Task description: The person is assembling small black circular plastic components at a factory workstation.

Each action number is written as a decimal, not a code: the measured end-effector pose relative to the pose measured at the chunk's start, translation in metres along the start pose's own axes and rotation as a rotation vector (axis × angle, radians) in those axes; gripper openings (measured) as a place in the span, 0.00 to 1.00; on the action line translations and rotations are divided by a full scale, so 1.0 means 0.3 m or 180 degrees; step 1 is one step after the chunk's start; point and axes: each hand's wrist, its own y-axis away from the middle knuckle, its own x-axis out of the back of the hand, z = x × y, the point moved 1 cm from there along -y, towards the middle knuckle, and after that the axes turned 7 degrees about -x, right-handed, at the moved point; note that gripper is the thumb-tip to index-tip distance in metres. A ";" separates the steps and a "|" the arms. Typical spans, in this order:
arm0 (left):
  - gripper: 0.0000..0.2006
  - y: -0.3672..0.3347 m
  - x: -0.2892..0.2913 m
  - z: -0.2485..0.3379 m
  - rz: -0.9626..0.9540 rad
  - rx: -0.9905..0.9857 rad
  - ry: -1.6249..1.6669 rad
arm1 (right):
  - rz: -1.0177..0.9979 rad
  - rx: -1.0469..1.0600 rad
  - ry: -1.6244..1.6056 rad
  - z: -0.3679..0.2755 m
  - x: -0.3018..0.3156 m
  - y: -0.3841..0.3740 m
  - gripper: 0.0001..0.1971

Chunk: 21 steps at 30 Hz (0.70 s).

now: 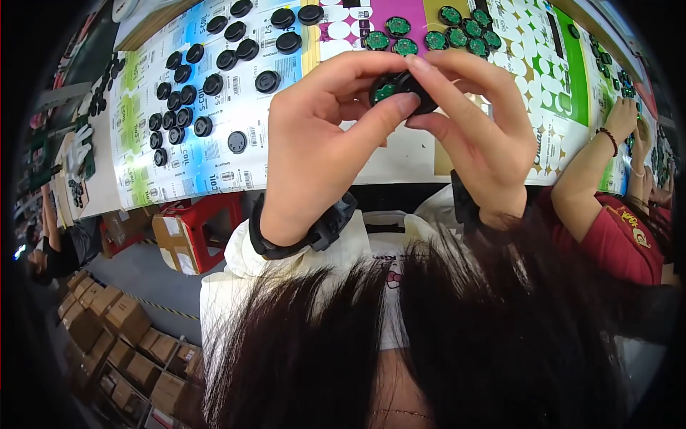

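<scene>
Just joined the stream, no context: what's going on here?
Someone's left hand and right hand together hold a black round part with a green circuit board showing; fingers hide whether it's one piece or two. Black round pieces are spread out on the sheet-covered table to the left, and round green boards are grouped beyond the hands. At right, a co-worker's hand is at the table too.

Workbench (pixel 105 168) under printed sheets (pixel 214 170): black round parts (pixel 268 81) spread left, green circuit boards (pixel 456 37) clustered far middle.
</scene>
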 end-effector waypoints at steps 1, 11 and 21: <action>0.12 -0.005 0.003 0.004 -0.0064 -0.0015 -0.0066 | -0.0048 0.0077 -0.0025 0.005 -0.001 -0.006 0.23; 0.19 -0.034 0.073 -0.004 -0.0720 0.0886 0.0993 | -0.0349 -0.0130 0.0266 -0.022 0.033 -0.036 0.23; 0.19 -0.020 0.026 -0.042 -0.0339 0.0724 0.2042 | 0.0040 -0.0093 -0.0117 -0.053 0.028 -0.056 0.23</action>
